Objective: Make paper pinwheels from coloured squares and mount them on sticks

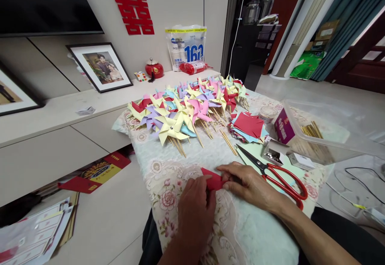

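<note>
so i'm standing in the room looking down at this cloth-covered desk [261, 229], and the thing in play is a small piece of red paper [215, 182], at the near side, right between the person's hands. the left hand [196, 202] is curled over the paper's left part, fingers bent and thumb tucked in close, looks like a proper grip. the right hand [243, 181] has the right edge in a thumb-and-fingertip pinch, hardly any gap there. can't tell if the paper's flat on the cloth or lifted a bit, the fingers hide too much. imo it'd handle super light, kinda stiff like craft paper, not very slippery, but it'd crumple or tear if you yank it. i'd take it by the edges or corners with just the fingertips, and press hard only where a crease is wanted. just right of the right hand there's a pair of red-handled scissors [266, 168], blades pointing far left. farther back on the right is a pile of paper squares [248, 126], red one on top, and a crowd of pinwheels [171, 127] fills the far side.
</note>
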A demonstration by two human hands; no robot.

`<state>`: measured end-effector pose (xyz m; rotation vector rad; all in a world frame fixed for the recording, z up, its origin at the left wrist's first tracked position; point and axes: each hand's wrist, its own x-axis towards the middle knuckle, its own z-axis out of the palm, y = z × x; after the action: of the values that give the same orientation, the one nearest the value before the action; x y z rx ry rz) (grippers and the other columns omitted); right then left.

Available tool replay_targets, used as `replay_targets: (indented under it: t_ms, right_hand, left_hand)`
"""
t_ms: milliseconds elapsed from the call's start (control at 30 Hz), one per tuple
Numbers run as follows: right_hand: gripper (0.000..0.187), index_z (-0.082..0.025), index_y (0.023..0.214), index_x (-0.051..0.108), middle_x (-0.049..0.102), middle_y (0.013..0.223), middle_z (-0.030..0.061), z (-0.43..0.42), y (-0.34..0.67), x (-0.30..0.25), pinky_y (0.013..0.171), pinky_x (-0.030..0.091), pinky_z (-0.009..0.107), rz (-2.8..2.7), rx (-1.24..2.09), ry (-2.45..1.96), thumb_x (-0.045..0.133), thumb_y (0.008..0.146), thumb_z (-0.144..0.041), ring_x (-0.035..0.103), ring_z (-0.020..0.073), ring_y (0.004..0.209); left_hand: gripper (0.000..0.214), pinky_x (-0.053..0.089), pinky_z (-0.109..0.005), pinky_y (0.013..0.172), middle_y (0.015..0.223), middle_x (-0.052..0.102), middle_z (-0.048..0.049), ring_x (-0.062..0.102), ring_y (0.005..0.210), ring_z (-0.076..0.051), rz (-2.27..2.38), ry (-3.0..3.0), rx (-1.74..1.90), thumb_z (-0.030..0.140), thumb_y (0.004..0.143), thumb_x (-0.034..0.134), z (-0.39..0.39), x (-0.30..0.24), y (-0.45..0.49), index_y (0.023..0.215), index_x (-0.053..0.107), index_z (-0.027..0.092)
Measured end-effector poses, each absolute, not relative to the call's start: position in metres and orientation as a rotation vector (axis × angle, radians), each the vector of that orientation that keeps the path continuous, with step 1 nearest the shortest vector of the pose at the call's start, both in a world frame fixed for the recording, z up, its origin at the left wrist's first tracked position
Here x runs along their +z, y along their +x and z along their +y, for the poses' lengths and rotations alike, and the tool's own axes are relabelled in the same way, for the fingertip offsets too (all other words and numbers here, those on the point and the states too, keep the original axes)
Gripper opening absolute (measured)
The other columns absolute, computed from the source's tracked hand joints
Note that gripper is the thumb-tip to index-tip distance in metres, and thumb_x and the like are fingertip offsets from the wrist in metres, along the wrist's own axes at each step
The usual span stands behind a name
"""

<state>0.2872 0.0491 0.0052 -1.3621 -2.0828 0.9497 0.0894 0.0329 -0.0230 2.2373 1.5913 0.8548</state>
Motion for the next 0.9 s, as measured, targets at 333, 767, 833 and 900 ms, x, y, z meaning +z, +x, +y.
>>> replay_targets:
  t_ms: [333,767,833,900]
  right_hand:
    - [0.036,-0.021,0.129,0.066,0.074,0.1,0.0076,0.059,0.277,0.003,0.082,0.051,0.034,-2.145,0.799,-1.468,0.054,0.095,-0.021,0.067,0.0228,0.092]
    - [0.034,-0.018,0.124,0.067,0.075,0.112,0.0085,0.06,0.272,0.006,0.086,0.052,0.034,-2.226,0.753,-1.456,0.049,0.094,-0.016,0.07,0.0233,0.1]
    - [0.034,-0.018,0.123,0.067,0.075,0.111,0.0087,0.06,0.272,0.006,0.086,0.052,0.033,-2.232,0.744,-1.454,0.05,0.094,-0.016,0.069,0.023,0.1]
    - [0.033,-0.018,0.123,0.067,0.074,0.109,0.0089,0.06,0.271,0.005,0.085,0.052,0.033,-2.236,0.731,-1.46,0.051,0.094,-0.016,0.069,0.0224,0.098]
  left_hand:
    - [0.066,0.059,-0.04,0.077,0.121,0.064,-0.0178,0.066,0.107,-0.027,1.622,2.216,0.988,0.008,0.084,0.053,0.029,-0.03,0.087,0.146,0.032,0.012]
    - [0.033,0.052,-0.045,0.082,0.123,0.068,-0.0126,0.059,0.099,-0.03,1.503,2.761,1.032,0.012,0.09,0.055,0.006,-0.034,0.084,0.122,0.064,0.011]
    - [0.033,0.051,-0.046,0.083,0.123,0.07,-0.0106,0.059,0.101,-0.031,1.525,2.738,0.982,0.014,0.09,0.055,0.006,-0.036,0.084,0.12,0.066,0.012]
    - [0.033,0.05,-0.046,0.084,0.123,0.07,-0.0094,0.059,0.102,-0.031,1.544,2.723,0.943,0.015,0.089,0.055,0.006,-0.037,0.084,0.12,0.066,0.012]
